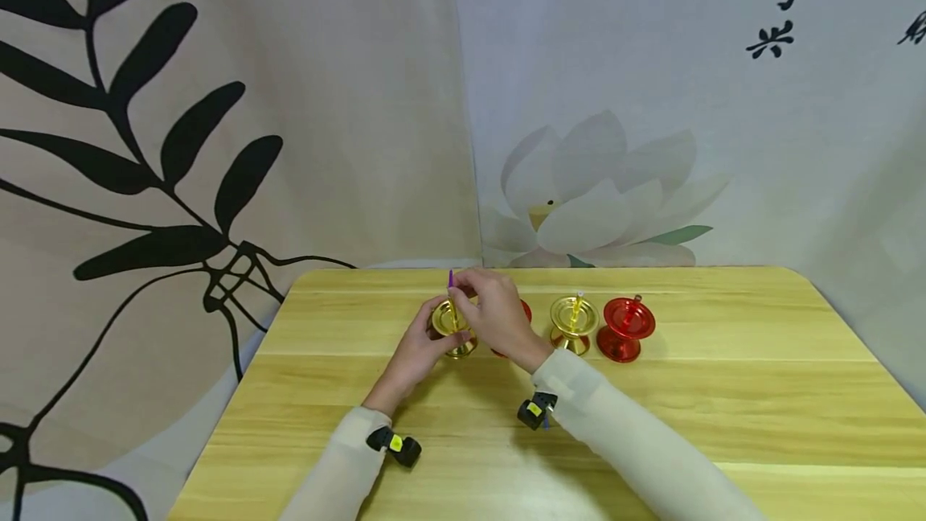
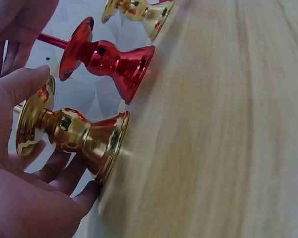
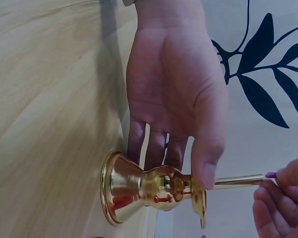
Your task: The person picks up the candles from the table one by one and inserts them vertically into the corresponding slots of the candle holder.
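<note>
A shiny gold candlestick [image 2: 72, 130] with a wide dish and a thin gold stem [image 3: 238, 181] stands upright on the table. My left hand [image 1: 414, 354] holds it, thumb at the dish and fingers behind the body, as the left wrist view shows. Above the stem, my right hand [image 1: 495, 313] pinches a slim purple stick [image 1: 451, 278] between thumb and fingertips. The purple stick's lower end [image 3: 270, 175] meets the stem's top; whether it sits inside I cannot tell. A red candlestick [image 2: 101, 57] stands just right of it, mostly behind my right hand in the head view.
Farther right on the wooden table [image 1: 723, 424] stand another gold candlestick [image 1: 574, 318] and another red candlestick [image 1: 626, 328]. Behind the table hangs a printed curtain [image 1: 376, 103] with dark leaves and a pale flower. A small black wrist camera [image 1: 532, 412] is strapped on each sleeve.
</note>
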